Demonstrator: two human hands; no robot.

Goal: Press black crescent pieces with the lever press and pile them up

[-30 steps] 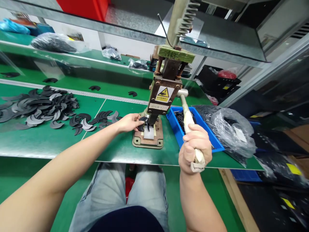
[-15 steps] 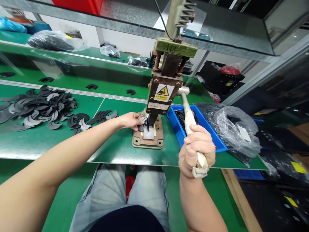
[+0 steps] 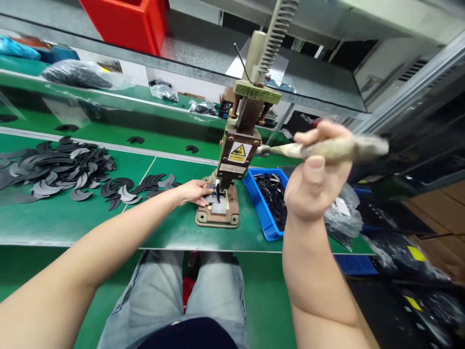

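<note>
On the hand press [image 3: 238, 150], the wrapped lever [image 3: 334, 150] has swung upward, likely easing the ram [image 3: 225, 182]; the blurred right hand [image 3: 316, 184] curls loosely around it. The left hand [image 3: 194, 192], fingertips together, pinches a curved grey piece [image 3: 209, 198] over the base [image 3: 218, 222].

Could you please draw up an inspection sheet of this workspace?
Surface: glossy green tabletop with a thin pale seam.
Job's things: rusty brown-and-green metal press; pile of flat, dark, curved pieces, left; blue plastic bin of small black parts, right.
Clutter: crumpled clear plastic bag right of the bin.
Hands: left hand holds at least one flat grey piece at the press; right hand on the blurred, pale lever handle, closure unclear.
Cables: thin dark wire or rod near the press's top, unclear which.
Surroundings: red plastic bin on a grey metal shelf overhead.
</note>
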